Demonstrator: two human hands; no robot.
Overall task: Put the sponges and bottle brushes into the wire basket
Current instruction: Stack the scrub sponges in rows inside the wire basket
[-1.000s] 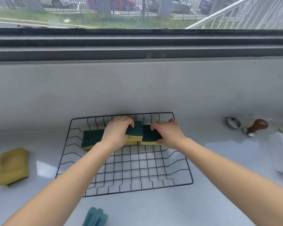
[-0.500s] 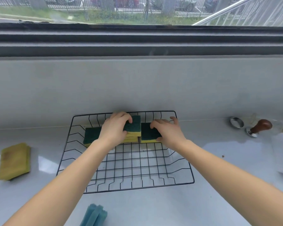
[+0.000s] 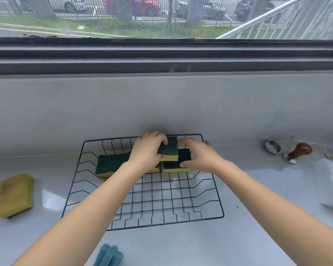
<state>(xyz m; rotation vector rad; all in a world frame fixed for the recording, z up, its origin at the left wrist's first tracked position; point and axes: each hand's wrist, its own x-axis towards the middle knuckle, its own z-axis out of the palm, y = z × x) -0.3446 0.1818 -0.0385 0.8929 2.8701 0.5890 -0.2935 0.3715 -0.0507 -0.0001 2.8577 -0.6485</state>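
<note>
At the bottom edge of the frame, left of centre, a blue ribbed item point(image 3: 108, 255) is seen lying on the counter; whether it is a sponge or a brush head cannot be told. At the left edge a yellow sponge point(image 3: 13, 195) is seen on the same surface, well apart from the wire basket point(image 3: 218, 205), so the task is judged unfinished. The basket occupies the centre of the frame, its near half bare. Along its far wall a left green-topped sponge point(image 3: 112, 164) and a right green-topped sponge point(image 3: 173, 164) are laid flat, side by side. A third, upper sponge point(image 3: 169, 148) is gripped by the left hand point(image 3: 147, 150), fingers curled over its far edge, and is held above the seam between the other two, apparently so that a second layer is started. The right hand point(image 3: 199, 155) is spread open, the thumb resting on the right sponge, probably to steady it; nothing is held by it. The pale grey counter point(image 3: 258, 217) is glossy and reflective. At the right a wooden-handled tamper point(image 3: 298, 152) and a small metal ring point(image 3: 272, 146) are noted. Behind, a grey wall is topped by a dark window frame; a fence and parked cars are visible outside.
</note>
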